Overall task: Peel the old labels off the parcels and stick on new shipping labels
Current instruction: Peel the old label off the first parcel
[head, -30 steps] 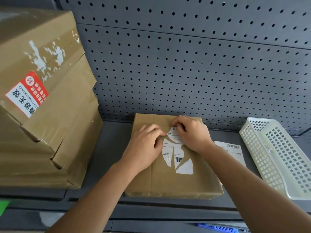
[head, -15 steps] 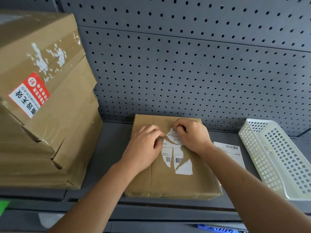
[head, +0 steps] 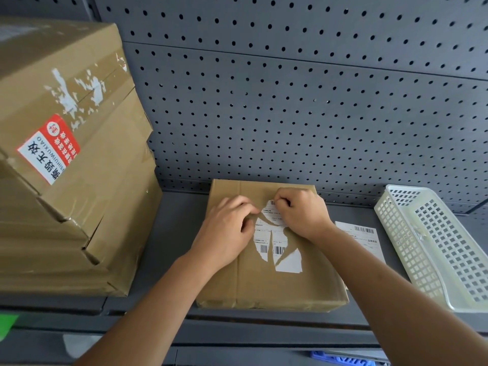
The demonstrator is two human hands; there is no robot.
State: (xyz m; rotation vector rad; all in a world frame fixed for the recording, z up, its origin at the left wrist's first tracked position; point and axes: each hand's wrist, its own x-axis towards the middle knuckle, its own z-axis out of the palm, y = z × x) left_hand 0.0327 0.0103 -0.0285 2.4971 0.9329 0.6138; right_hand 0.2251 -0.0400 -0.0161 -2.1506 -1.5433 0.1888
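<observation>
On the grey shelf (head: 179, 233), pushed back against the pegboard (head: 290, 114): brown parcel (head: 277, 286), lying flat, with both hands on its top face. Curled tight, the left hand (head: 227, 231), thumb and forefinger pinched together on the torn left edge of the old label (head: 280, 249). Curled too, the right hand (head: 303, 212), fingertips dug in at the label's top edge, wrist low over the cardboard. Label itself white, ripped into ragged strips with bare cardboard between; two small barcodes on the lower pieces, another by the right fingertips, print too fine to read.

Just right of the parcel, partly under the right forearm: new shipping label (head: 361, 239), flat on the shelf, barcode along its far edge, text illegible. Further right, white plastic basket (head: 435, 247). At left, stack of boxes (head: 79, 207), white paper scraps on the top one, plus a red-and-white sticker (head: 48, 149) with large Chinese characters and a line of Latin letters ending "WUXIAO".

Against half a second ago: same pinch on both sides, same spots on the old label, same outline of torn strips; no visible shift of parcel, basket or new shipping label.
</observation>
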